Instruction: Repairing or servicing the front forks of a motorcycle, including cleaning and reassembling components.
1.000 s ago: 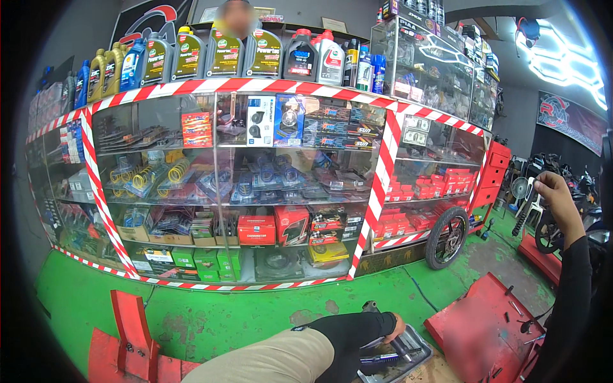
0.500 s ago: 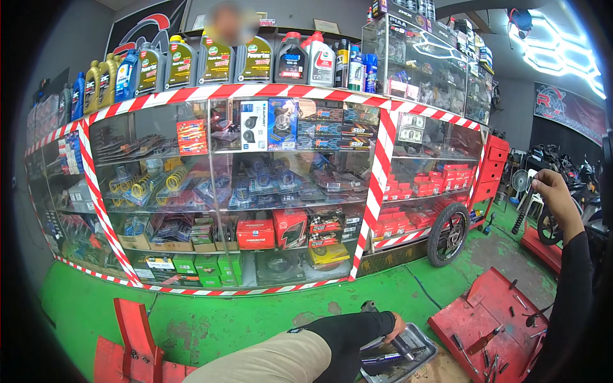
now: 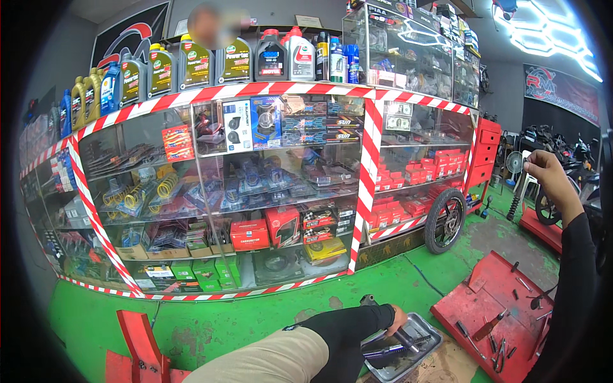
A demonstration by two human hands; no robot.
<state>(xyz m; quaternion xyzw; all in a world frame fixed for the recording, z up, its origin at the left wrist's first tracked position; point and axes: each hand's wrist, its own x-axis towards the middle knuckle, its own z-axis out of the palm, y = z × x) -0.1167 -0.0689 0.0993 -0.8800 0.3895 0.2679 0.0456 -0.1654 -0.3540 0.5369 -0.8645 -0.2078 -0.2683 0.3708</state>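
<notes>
My left hand [image 3: 398, 318] is closed around a grey metal tube [image 3: 406, 339], whose far end shows beyond my black sleeve. The tube is tilted above a metal tray [image 3: 437, 341], its lower end over the tray. Inside the tray lie a long purple-blue rod [image 3: 384, 352] and dark liquid or grime. My right hand [image 3: 553, 180] is raised at the right, fingers pinched on the upper end of a thin rod with a dark coil spring [image 3: 513, 207], which hangs down from it.
A red metal platform [image 3: 477, 300] with scattered hand tools lies right of the tray. A glass display case [image 3: 255, 191] edged in red-white tape stands ahead, with oil bottles [image 3: 271, 57] on top. A wheel [image 3: 446, 220] leans against it. A red metal piece [image 3: 137, 338] is at lower left.
The view has shifted slightly. My right hand still holds the hanging spring rod, now a little lower in view. My left hand keeps the tube over the tray.
</notes>
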